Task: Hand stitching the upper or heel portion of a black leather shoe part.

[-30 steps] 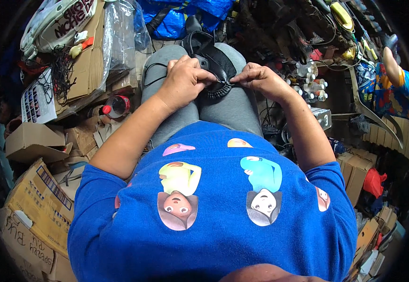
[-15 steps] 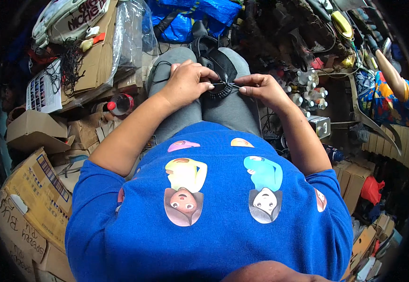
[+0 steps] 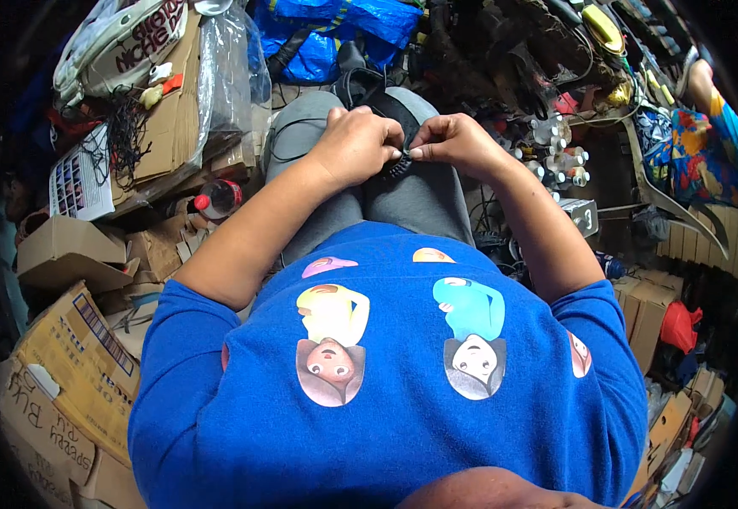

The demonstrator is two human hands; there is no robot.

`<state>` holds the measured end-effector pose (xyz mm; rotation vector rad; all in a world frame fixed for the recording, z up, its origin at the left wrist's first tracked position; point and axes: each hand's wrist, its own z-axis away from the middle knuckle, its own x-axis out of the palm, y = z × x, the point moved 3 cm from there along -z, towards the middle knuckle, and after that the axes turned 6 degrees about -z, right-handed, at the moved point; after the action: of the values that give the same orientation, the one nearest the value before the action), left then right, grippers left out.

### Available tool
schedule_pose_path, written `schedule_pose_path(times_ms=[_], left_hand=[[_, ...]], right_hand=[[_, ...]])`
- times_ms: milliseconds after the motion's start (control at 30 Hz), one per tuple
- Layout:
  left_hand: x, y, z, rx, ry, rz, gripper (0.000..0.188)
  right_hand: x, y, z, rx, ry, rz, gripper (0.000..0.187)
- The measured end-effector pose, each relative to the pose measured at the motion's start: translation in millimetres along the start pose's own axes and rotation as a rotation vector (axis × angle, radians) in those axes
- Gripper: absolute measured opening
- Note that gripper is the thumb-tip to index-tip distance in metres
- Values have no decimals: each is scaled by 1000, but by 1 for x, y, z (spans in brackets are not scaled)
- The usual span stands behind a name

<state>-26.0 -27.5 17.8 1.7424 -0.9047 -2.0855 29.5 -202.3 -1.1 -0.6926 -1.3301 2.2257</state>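
Note:
Between my thighs rests a black shoe (image 3: pixel 402 109), with straps or an opening at its far end and a ridged edge (image 3: pixel 397 165) near me. My left hand (image 3: pixel 359 146) is closed at the left of that edge, thumb and fingertips pinched on a thin strand of thread. Close beside it on the right, my right hand (image 3: pixel 454 144) is pinched too, its thumb almost touching the left one. The strand between them is mostly hidden by the fingers. A loop of dark thread (image 3: pixel 277 130) lies over my left thigh.
On the left are flattened cardboard (image 3: pixel 165 127), a cardboard box (image 3: pixel 72 250) and a red-capped bottle (image 3: pixel 219 200). A blue bag (image 3: pixel 318 51) lies ahead. Several small bottles (image 3: pixel 556 157) stand at right, with another person's bright clothing (image 3: pixel 704 157) farther out.
My hands have come together over the shoe's ridged edge; they were apart, with thin strands between. The right hand moved left and slightly up. The other person's arm at far right has shifted.

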Motion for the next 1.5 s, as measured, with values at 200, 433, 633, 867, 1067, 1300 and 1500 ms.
schedule_pose_path(times_ms=[200,433,633,867,1067,1300,1500], left_hand=[[-22,-1,15,139,104,-270,7],[-7,-7,2,-13,-115,40,14],[-10,-1,-5,164,-86,-107,15],[-7,10,0,269,-147,-275,14],[-2,-2,5,271,-82,-273,16],[-6,-7,13,363,-32,-356,21],[-57,-51,71,278,133,-568,20]], right_hand=[[-22,4,12,-18,-11,-289,13],[-14,17,20,-94,55,-218,13],[-33,15,50,-55,15,-250,18],[-54,2,16,-217,293,588,20],[-19,-57,36,-463,156,938,13],[17,-50,24,-445,-43,1298,6],[-57,13,52,-339,165,1084,7]])
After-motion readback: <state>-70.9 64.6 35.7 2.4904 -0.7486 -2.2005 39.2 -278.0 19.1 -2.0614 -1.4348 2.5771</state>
